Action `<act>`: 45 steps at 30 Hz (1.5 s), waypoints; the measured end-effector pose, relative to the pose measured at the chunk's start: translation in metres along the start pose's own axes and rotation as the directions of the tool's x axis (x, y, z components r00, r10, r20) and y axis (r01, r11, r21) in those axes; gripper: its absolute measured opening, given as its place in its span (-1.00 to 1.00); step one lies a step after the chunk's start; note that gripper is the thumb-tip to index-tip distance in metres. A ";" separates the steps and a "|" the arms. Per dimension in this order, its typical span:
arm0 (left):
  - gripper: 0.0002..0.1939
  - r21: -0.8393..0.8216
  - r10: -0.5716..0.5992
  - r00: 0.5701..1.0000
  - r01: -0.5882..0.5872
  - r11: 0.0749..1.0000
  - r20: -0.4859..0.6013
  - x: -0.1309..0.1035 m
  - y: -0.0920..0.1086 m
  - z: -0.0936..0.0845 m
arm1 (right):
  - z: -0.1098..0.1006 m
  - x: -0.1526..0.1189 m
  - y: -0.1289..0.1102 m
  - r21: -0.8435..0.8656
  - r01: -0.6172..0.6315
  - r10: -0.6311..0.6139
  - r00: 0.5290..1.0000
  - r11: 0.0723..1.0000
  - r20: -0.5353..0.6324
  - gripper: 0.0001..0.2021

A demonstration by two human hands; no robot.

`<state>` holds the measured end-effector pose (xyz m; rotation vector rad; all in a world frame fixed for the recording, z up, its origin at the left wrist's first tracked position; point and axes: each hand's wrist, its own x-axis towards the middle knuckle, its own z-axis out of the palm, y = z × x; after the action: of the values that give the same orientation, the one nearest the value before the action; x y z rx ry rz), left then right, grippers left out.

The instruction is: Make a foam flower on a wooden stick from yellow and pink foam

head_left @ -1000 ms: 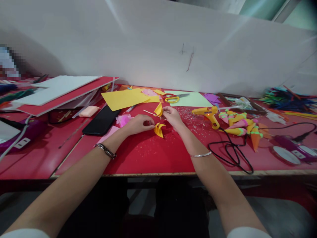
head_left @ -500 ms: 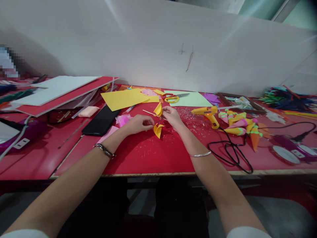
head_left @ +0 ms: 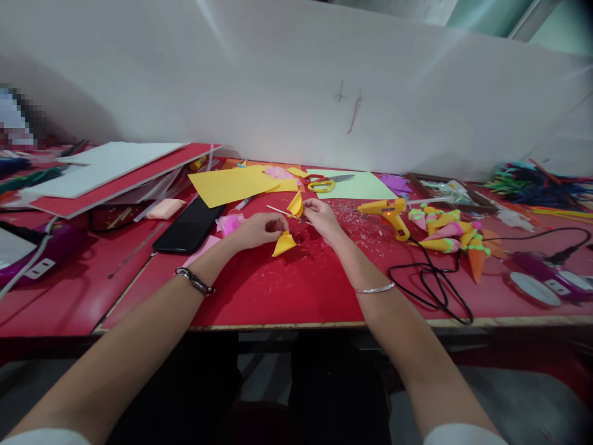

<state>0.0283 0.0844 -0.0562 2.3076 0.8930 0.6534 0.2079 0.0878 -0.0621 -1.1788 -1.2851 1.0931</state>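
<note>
My left hand [head_left: 264, 230] is closed, its thumb and fingertips at the top edge of a small folded yellow paper piece [head_left: 284, 245] just above the red tabletop. A second curved yellow paper piece [head_left: 295, 204] is at the fingertips of my right hand [head_left: 322, 217], which is pinched closed at that piece's right edge. The exact grip of both hands is partly hidden by the fingers. A thin pale stick [head_left: 278, 211] lies left of the second piece.
A yellow glue gun [head_left: 386, 213] with a black cord stands right of my right hand, beside several small paper cones [head_left: 445, 233]. Scissors [head_left: 327, 183] lie on pale green paper behind. Yellow paper [head_left: 231, 184] and a black phone [head_left: 189, 227] are at left.
The yellow paper piece at my left fingertips has turned and shifted a little left. My right hand and the second yellow piece have stayed almost still.
</note>
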 end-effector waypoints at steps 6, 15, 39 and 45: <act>-0.84 0.006 -0.029 0.995 0.030 1.000 -0.092 -0.001 -0.004 -0.003 | -0.004 0.004 0.005 -0.090 0.077 -0.077 0.997 0.993 0.010 -0.95; -0.78 0.104 -0.144 0.976 0.162 0.981 -0.164 -0.002 -0.009 -0.011 | -0.017 0.000 0.004 -0.521 0.416 -0.381 0.907 0.745 0.179 -0.95; -0.78 0.327 -0.388 0.891 0.449 0.832 -0.235 -0.004 -0.017 -0.013 | -0.007 -0.009 -0.003 -0.592 0.390 -0.227 0.915 0.706 0.333 -0.96; -0.80 0.374 0.036 0.975 0.050 0.926 -0.220 -0.006 -0.006 -0.020 | -0.012 -0.007 -0.003 -0.650 0.367 -0.233 0.929 0.665 0.286 -0.97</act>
<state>0.0098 0.0904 -0.0472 2.6025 1.2232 0.8081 0.2198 0.0803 -0.0596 -1.3444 -2.0674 0.4525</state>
